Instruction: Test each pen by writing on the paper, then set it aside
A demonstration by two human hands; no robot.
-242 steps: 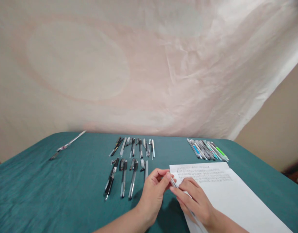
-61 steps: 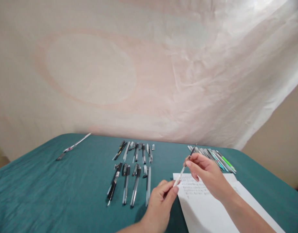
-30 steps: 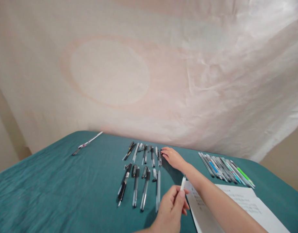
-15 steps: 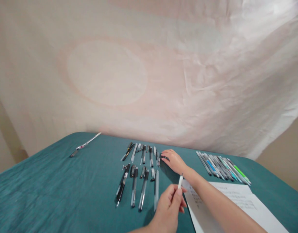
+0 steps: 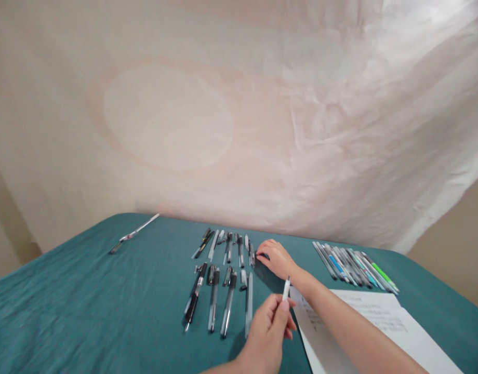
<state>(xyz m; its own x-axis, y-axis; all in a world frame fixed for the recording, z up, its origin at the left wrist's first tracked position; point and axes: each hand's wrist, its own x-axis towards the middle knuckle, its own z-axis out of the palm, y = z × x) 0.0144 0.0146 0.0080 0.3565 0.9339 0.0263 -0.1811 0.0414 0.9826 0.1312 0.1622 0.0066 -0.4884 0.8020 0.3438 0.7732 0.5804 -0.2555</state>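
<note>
My left hand (image 5: 268, 327) pinches a white pen (image 5: 286, 289) between thumb and fingers, its dark tip pointing up and away. Farther off, my right hand (image 5: 276, 258) reaches down to the table with its fingertips drawn together beside the rightmost pen of the back row (image 5: 252, 255). Whatever lies in those fingertips is too small to make out. Just left of my left hand is a clear pen barrel (image 5: 249, 306), a loose cap above it. More black and clear pens, among them a clear-barrelled pen (image 5: 228, 306), lie in two rows, with caps and small parts beside them.
A green cloth (image 5: 106, 311) covers the table. Written paper sheets (image 5: 379, 322) lie under my right forearm. Behind them at the right is a line of pens and coloured barrels (image 5: 356, 267). A long thin chain of pen parts (image 5: 133, 234) lies far left. A pale curtain (image 5: 239, 130) hangs behind.
The right hand's fingers have drawn closer together and lower beside the back row. The left hand keeps the pen almost in place. The whole view has shifted slightly.
</note>
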